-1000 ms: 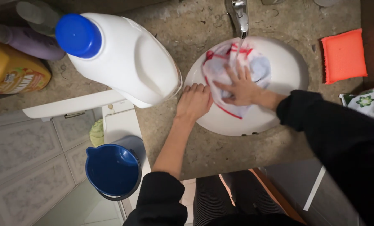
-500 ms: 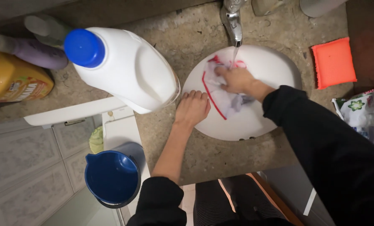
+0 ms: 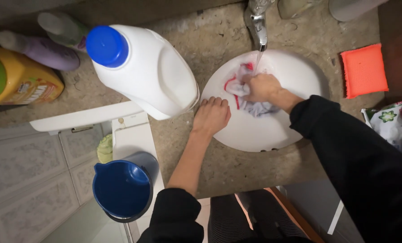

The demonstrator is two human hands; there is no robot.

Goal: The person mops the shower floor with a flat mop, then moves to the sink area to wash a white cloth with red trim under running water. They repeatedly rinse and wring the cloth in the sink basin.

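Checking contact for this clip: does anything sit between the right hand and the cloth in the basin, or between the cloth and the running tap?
Nothing visible does. The right hand is closed directly on the bunched cloth inside the white basin, and the tap runs onto it from above. The left hand rests apart on the rim.

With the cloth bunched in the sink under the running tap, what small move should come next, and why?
Probably squeeze and turn the cloth under the stream. The right hand has it bunched below the tap, where water falls on one edge only. The left hand rests on the sink rim.
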